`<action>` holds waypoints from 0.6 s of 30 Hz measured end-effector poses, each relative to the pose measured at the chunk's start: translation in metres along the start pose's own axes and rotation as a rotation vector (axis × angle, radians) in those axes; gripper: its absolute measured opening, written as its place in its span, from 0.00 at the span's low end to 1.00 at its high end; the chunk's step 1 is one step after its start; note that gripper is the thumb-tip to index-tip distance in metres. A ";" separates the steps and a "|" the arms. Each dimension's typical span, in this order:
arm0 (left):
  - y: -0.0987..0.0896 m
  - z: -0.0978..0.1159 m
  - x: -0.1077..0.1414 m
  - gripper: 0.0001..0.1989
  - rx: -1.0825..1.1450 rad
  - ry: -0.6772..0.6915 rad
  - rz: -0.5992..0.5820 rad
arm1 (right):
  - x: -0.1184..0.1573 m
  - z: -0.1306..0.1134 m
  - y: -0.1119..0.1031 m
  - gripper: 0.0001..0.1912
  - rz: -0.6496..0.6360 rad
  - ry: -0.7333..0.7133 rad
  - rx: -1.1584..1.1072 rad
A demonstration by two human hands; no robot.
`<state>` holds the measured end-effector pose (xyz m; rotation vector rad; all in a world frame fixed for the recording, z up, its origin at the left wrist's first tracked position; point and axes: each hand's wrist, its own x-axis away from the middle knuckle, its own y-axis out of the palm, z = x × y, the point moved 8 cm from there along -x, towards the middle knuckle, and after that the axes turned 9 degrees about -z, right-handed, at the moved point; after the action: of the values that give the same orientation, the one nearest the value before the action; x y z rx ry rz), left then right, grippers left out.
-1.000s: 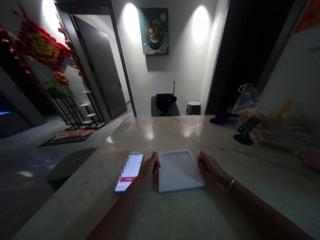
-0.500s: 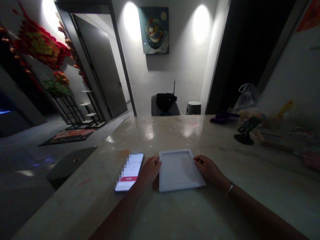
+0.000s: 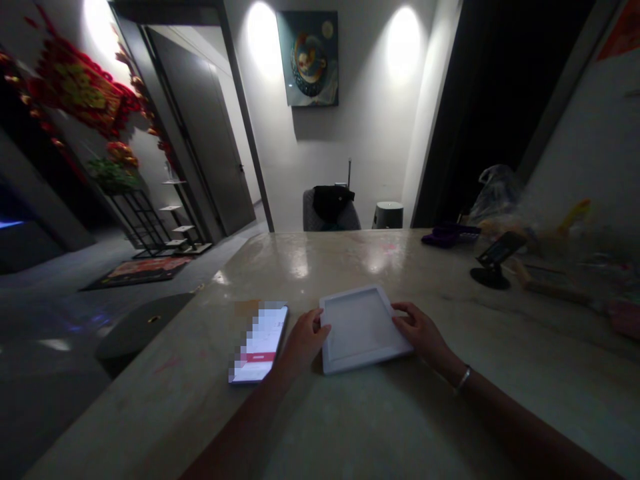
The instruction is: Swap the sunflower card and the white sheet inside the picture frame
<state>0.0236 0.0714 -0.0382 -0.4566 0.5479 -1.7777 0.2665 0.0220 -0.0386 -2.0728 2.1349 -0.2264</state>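
Observation:
A white square frame [image 3: 363, 327] with a raised rim is tilted slightly over the marble table [image 3: 350, 427]. My left hand [image 3: 306, 337] pinches its left edge, thumb on the rim. On the opposite edge, my right hand [image 3: 417, 330] grips the rim with thumb and fingers; a bracelet is on that wrist. A phone [image 3: 263, 343] with a lit, partly blurred screen lies on the table just left of my left hand.
Toward the right stand a black phone stand [image 3: 493, 263], a wooden item [image 3: 550, 283] and a clear plastic bag [image 3: 495, 193]. A purple item [image 3: 447, 235] lies near the far edge. Beyond the table is a chair [image 3: 310, 210]; a dark stool [image 3: 135, 327] is at the left.
The white frame has turned and its far and right parts have risen a little. Both hands have moved slightly with it, their fingers now further over its rim.

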 end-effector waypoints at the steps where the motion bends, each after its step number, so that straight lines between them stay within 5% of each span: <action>1: 0.000 0.001 0.000 0.21 0.015 -0.004 -0.005 | 0.000 0.000 0.000 0.16 0.000 0.000 -0.032; 10: 0.004 0.012 0.002 0.18 0.163 0.050 -0.077 | 0.007 -0.016 -0.003 0.23 0.018 -0.156 -0.253; 18: 0.025 0.010 0.006 0.18 0.129 0.037 -0.208 | 0.016 -0.027 0.018 0.28 -0.225 -0.219 -0.560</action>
<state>0.0471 0.0587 -0.0438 -0.4037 0.4203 -2.0101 0.2431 0.0069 -0.0163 -2.4807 1.9847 0.6167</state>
